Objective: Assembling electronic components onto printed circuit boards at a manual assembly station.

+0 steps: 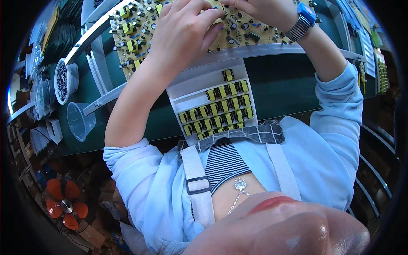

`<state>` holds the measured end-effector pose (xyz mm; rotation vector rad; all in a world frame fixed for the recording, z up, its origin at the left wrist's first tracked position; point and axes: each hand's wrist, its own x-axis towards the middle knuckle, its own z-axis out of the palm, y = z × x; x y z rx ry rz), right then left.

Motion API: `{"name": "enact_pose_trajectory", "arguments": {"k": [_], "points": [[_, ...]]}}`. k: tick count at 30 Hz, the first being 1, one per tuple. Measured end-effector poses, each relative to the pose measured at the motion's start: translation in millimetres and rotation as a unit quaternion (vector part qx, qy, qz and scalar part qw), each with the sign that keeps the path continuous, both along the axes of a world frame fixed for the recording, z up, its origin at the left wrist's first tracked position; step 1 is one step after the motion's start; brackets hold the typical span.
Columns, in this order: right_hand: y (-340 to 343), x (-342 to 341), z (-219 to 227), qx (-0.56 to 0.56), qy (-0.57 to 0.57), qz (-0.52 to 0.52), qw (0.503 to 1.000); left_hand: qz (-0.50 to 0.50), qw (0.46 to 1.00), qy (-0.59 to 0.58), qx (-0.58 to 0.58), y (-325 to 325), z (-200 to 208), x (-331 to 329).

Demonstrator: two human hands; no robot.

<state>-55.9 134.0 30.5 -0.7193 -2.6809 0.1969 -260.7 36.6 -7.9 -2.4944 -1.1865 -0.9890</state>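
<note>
A tan circuit board panel [238, 40] packed with small parts lies across the top of the view. Over its middle, my left hand [180, 36] has its fingers bent and its thumb and index fingertips close together at a small dark part; what they grip is too small to make out. My right hand [274, 12], with a blue-faced watch [306, 17] on its wrist, reaches in from the right, its fingers drawn together beside the left fingertips. The upper edge cuts off part of it. Below the panel, a white tray [187, 104] holds rows of yellow-and-black transformers [225, 105].
A metal rail frame [263, 51] surrounds the panel on the green bench [280, 87]. At left stand a white tub [75, 78] of small dark parts and a clear plastic cup [80, 121]. An orange-bladed fan [66, 206] is at lower left.
</note>
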Motion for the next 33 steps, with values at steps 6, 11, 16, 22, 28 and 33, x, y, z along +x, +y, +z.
{"name": "enact_pose_trajectory", "arguments": {"k": [6,11,16,22,28,33], "points": [[-1.5,2.3,-1.0,0.049,-0.006,0.007,0.999,-0.100,0.974,-0.141,0.144,16.9,-28.1,-2.0],[-5.0,2.1,-4.6,0.055,0.009,0.013,0.998,-0.101,0.973,-0.137,0.154,16.8,-27.1,-2.3],[-5.4,2.0,-4.1,0.104,0.011,0.022,0.994,-0.107,0.971,-0.141,0.160,20.4,-22.5,-1.1],[9.6,6.6,16.4,0.074,0.037,0.084,0.993,0.053,0.993,0.086,-0.065,-8.4,20.8,-5.6],[74.2,11.6,48.3,0.034,0.086,-0.009,0.996,0.027,0.997,0.024,-0.064,21.5,48.4,1.5],[112.8,-5.2,30.2,0.032,0.005,0.046,0.998,0.056,0.992,-0.024,-0.108,81.6,66.0,-7.4]]}}
